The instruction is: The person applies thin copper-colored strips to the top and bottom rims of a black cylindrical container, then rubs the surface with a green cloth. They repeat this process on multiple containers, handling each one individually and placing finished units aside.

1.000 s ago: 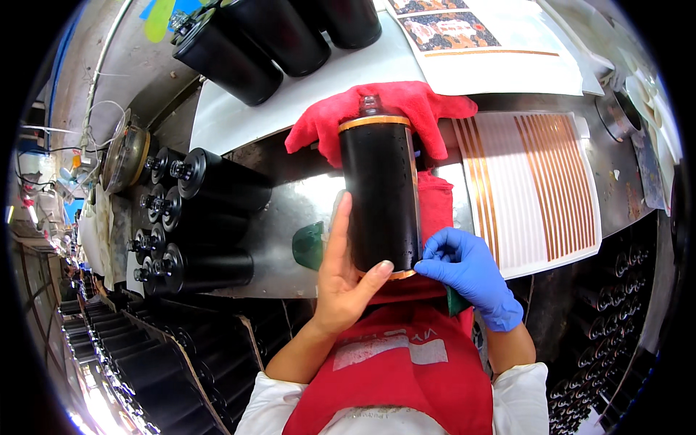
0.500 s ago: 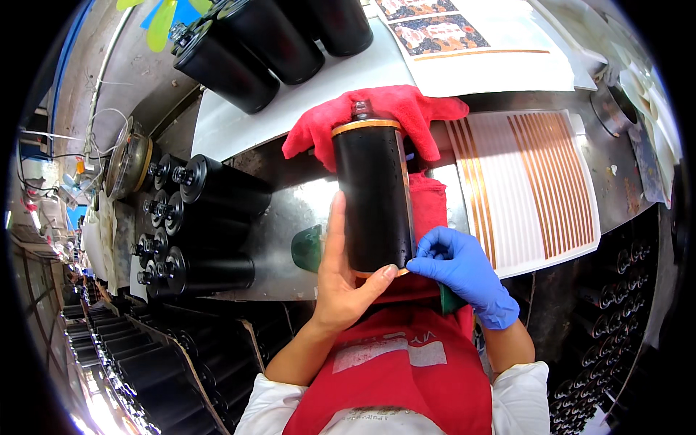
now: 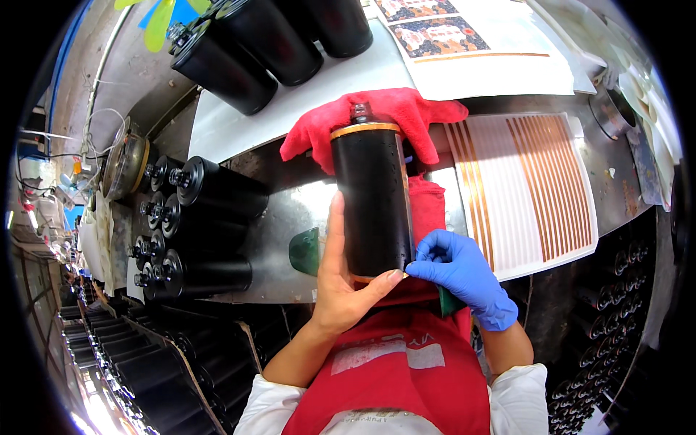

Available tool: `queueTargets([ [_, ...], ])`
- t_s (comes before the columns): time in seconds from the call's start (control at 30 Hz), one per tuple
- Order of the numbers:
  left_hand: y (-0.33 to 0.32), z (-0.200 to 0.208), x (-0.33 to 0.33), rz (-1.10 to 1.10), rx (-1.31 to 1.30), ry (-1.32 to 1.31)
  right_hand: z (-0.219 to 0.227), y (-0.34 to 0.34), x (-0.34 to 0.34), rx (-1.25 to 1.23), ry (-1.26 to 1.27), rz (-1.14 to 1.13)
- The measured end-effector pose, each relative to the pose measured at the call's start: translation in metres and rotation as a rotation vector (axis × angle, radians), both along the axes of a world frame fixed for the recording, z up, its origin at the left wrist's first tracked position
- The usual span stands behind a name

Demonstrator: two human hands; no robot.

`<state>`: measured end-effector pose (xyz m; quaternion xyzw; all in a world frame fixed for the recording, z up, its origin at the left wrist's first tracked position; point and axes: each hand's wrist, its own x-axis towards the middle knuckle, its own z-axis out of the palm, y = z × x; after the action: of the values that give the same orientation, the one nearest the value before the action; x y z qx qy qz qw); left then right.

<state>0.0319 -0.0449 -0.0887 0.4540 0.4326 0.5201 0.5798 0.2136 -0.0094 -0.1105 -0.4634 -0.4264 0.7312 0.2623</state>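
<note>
A black bottle (image 3: 373, 199) with a clear glass neck lies in front of me, its neck pointing away onto a red cloth (image 3: 312, 130). One gold band (image 3: 365, 128) circles its shoulder; another gold strip (image 3: 362, 278) runs along the base edge. My left hand (image 3: 342, 283), bare, holds the bottle, fingers along its left side and thumb pressed at the base. My right hand (image 3: 464, 275), in a blue glove, pinches at the base's right corner, where a bit of gold strip shows beside the left thumb tip. A green flat piece (image 3: 304, 251) lies left of the bottle.
On the right is a white sheet of gold strips (image 3: 547, 188). Printed decal sheets (image 3: 442, 36) lie at the back. More black bottles stand at the back left (image 3: 225, 65) and lie on the left (image 3: 217, 188). Racks packed with bottles (image 3: 145, 355) flank the metal table.
My left thumb tip has shifted slightly right along the base, toward the gloved fingertips. Less of the gold strip shows between them. Otherwise both hands keep their places.
</note>
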Motion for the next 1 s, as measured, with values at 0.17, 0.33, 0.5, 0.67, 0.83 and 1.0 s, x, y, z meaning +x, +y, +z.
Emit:
queueTargets([
  [0.17,0.0,0.004,0.002,-0.002,-0.018,0.06,0.001,0.001,-0.001,0.015,-0.032,0.012],
  [0.33,0.005,-0.003,-0.01,-0.07,0.032,-0.17,0.007,0.005,0.005,-0.014,-0.04,-0.108],
  [0.5,0.004,-0.005,-0.006,-0.033,0.051,0.047,-0.007,0.009,0.038,-0.394,0.382,-0.548],
  [0.67,0.002,0.001,0.0,-0.03,0.045,0.118,-0.008,-0.023,0.055,-0.269,0.351,-0.536],
  [0.83,0.002,0.008,-0.002,-0.011,0.223,0.474,0.027,-0.041,0.018,0.167,-0.048,-0.637],
  [1.0,0.001,0.001,-0.015,-0.081,0.128,0.441,0.052,-0.056,-0.021,0.416,-0.375,-0.18],
])
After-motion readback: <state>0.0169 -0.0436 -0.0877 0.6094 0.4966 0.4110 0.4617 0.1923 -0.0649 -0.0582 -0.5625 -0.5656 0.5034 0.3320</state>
